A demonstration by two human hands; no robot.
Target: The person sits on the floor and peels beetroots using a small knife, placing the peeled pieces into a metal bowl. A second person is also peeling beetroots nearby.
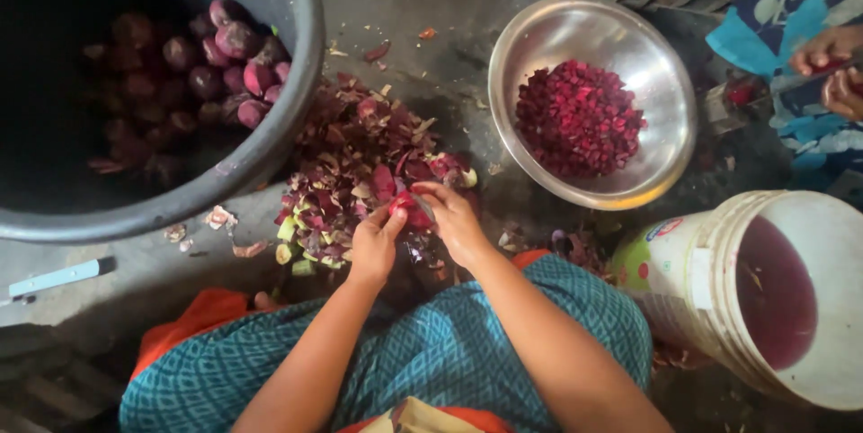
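Head view looked down past a lap in teal patterned cloth [431,352] to two bare hands working close together. Left hand [375,244] was closed around a red beet piece [406,208], thumb and fingers pinching it from the near side. Right hand [457,222] met the same piece from the other side, fingers curled over it and over what seemed to be a small blade [424,208], though the view was too blurred to be sure. Just beyond and under the grip lay a heap of purple and pale peelings [360,163] on the grey floor [431,1]. Left of the grip and farther off, a big dark tub [270,141] held whole beets [234,64] in shadow. Right of the grip and beyond it, a steel bowl [539,28] carried diced red pieces [577,116]. Near the right forearm stood a white bucket [710,262] with dark reddish liquid. At the far right edge, another person's hands [831,64] rested over blue cloth.
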